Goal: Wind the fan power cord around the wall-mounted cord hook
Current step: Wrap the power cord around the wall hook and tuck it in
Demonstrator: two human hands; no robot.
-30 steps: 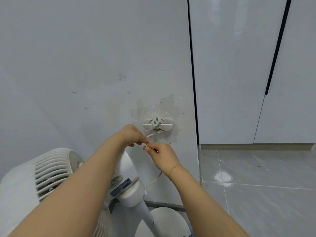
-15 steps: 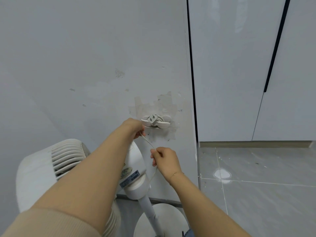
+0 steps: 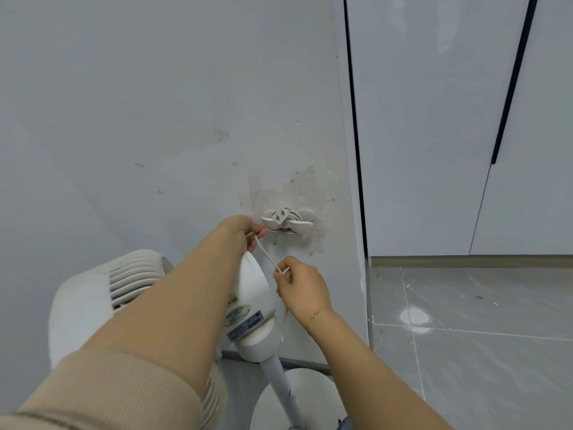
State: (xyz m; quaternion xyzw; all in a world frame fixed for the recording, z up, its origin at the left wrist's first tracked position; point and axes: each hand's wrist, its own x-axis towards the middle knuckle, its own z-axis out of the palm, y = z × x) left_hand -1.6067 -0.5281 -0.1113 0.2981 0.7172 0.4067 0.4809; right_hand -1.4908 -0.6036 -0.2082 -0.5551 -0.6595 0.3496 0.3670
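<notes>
A white cord hook point(image 3: 288, 224) is stuck to the grey wall, with cord turns around it and the grey plug point(image 3: 281, 219) lying across its front. My left hand point(image 3: 240, 231) pinches the white power cord point(image 3: 266, 255) just left of the hook. My right hand point(image 3: 302, 287) pinches the same cord lower down and to the right. The cord runs taut between the two hands. The white pedestal fan point(image 3: 102, 293) stands below, partly behind my left forearm.
The fan's pole point(image 3: 283, 386) and round base point(image 3: 313, 395) sit near the wall's foot. White cabinet doors point(image 3: 434, 135) with a dark handle strip fill the right. Grey tiled floor point(image 3: 480, 352) lies to the right.
My hands have drawn apart: the left rose to the hook's left side, the right dropped down and right. The cord between them now stretches out straight.
</notes>
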